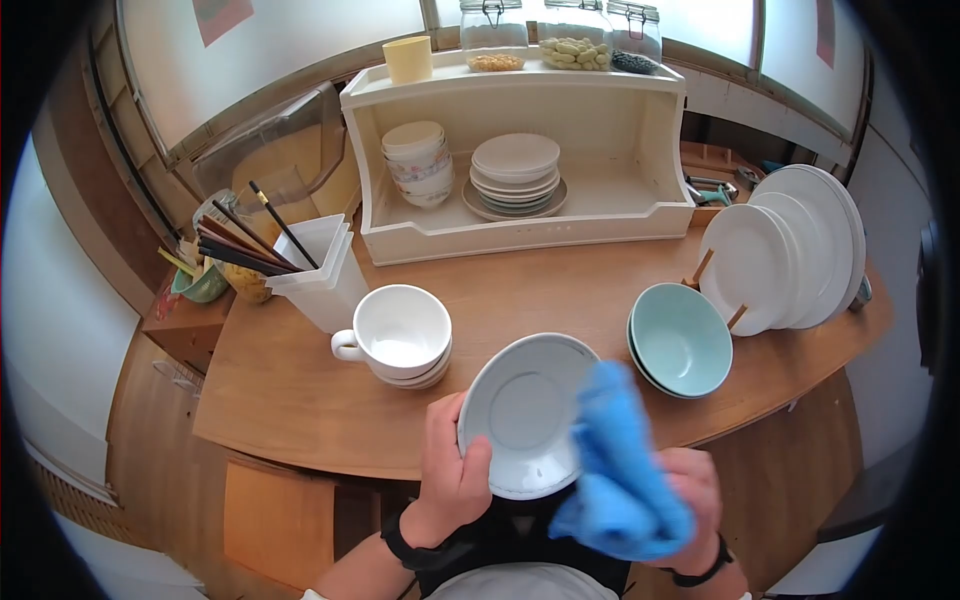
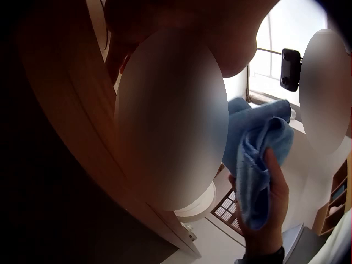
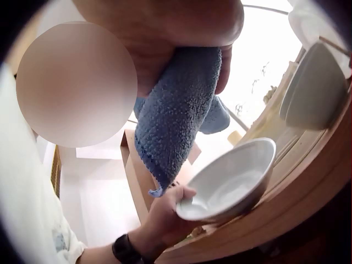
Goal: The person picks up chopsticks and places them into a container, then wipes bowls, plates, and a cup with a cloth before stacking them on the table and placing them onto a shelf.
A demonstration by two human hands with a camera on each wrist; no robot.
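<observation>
My left hand point(image 1: 455, 470) grips a shallow white bowl point(image 1: 525, 410) by its left side, thumb over the rim. The bowl is tilted with its inside facing up, over the table's front edge. In the right wrist view the bowl point(image 3: 234, 179) shows its deep side, the left hand point(image 3: 168, 212) at its near end. My right hand point(image 1: 695, 500) holds a bunched blue cloth point(image 1: 625, 490), blurred in the head view, which overlaps the bowl's right rim. Folds of the cloth point(image 2: 258, 165) hang from the right hand point(image 2: 278, 195) in the left wrist view.
Stacked white cups point(image 1: 402, 335) stand left of the bowl, pale green bowls point(image 1: 682, 340) to its right. White plates point(image 1: 745, 265) lean upright in a rack at the far right. Behind are a chopstick container point(image 1: 330, 280) and a cream shelf point(image 1: 530, 240) with dishes.
</observation>
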